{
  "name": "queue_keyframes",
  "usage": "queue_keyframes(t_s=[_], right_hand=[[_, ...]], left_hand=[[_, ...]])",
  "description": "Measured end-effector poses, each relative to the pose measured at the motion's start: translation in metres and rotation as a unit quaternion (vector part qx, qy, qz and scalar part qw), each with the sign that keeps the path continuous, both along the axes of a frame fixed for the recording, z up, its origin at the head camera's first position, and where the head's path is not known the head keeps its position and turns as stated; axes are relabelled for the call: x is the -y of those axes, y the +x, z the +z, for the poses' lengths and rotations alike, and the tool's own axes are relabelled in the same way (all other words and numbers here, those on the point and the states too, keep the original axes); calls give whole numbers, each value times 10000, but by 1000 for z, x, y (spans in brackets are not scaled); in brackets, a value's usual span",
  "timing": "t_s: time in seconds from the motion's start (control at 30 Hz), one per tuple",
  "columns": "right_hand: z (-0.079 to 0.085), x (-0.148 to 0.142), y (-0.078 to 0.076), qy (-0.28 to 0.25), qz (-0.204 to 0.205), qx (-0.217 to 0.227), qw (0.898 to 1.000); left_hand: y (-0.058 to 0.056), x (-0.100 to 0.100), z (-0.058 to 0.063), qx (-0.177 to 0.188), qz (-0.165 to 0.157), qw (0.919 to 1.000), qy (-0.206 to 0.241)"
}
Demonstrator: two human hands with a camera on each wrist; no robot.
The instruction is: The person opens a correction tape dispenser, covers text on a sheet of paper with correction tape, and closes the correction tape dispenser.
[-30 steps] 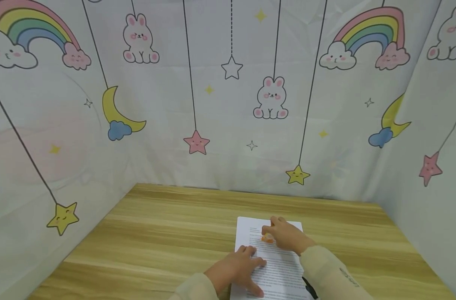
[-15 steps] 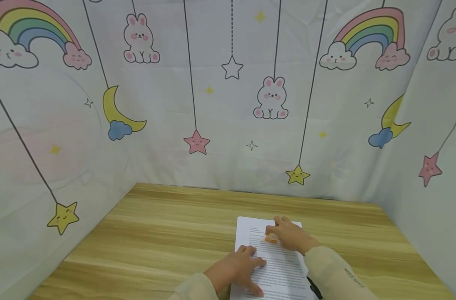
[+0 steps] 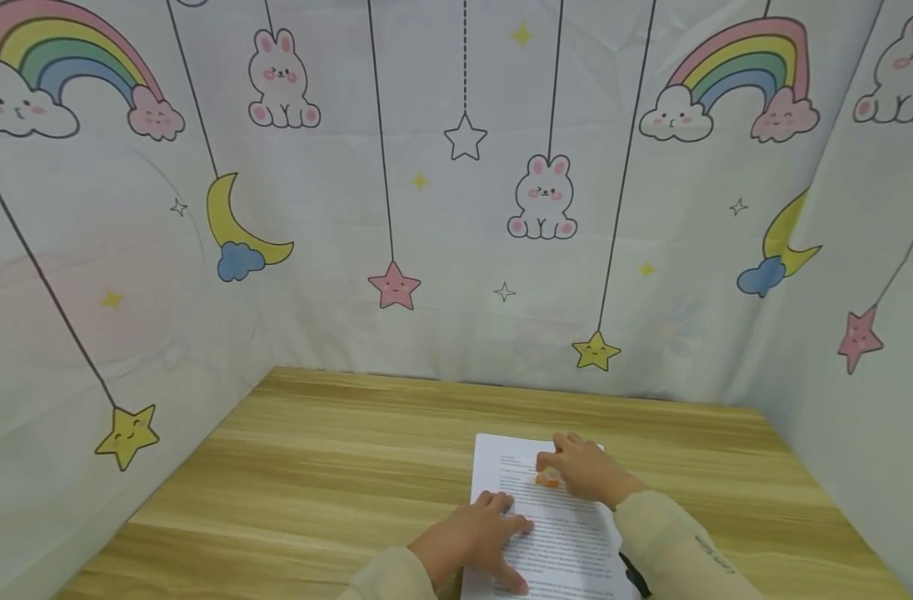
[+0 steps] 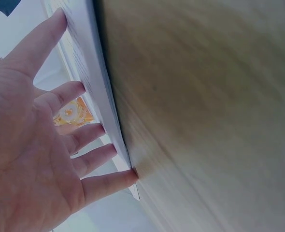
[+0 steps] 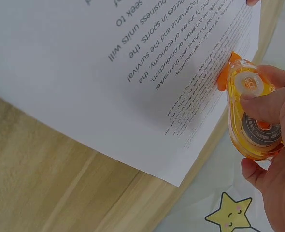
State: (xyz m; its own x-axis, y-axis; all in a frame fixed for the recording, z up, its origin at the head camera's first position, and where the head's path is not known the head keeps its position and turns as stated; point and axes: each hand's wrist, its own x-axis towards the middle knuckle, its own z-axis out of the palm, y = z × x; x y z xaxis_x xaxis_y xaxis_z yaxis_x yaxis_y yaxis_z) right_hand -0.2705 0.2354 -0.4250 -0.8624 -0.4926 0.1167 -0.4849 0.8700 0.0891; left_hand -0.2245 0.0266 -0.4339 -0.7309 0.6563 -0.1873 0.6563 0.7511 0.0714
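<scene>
Soft grey shadow tints the white printed paper (image 5: pixel 99 82); the brown wooden tabletop (image 4: pixel 205 96) blurs (in the hazy left-wrist view).

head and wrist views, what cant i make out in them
Paper: head view, print too small to read; near edge cut off at the bottom.
Orange dispenser: head view, partly covered by right hand; left wrist view, partly behind left hand.
Black object: head view, partly hidden by right sleeve; unidentifiable.

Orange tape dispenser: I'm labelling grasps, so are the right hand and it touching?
Touching. The right wrist view shows it plainly: the right hand has its thumb laid across the face of the orange tape dispenser.
</scene>
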Motion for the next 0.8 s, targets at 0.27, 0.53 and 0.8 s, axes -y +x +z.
queue_keyframes(t_s=[0.27, 0.53, 0.8], right_hand=[[1, -3, 3, 91, -59, -65, 9999], [2, -11, 5, 62, 131, -256, 9996], [2, -18, 5, 217, 398, -475, 9978]], left_hand=[[0, 0, 0, -41, -4, 10000, -22], [-1, -1, -1, -48, -6, 10000, -81], [-1, -1, -1, -74, -7, 9999, -85]])
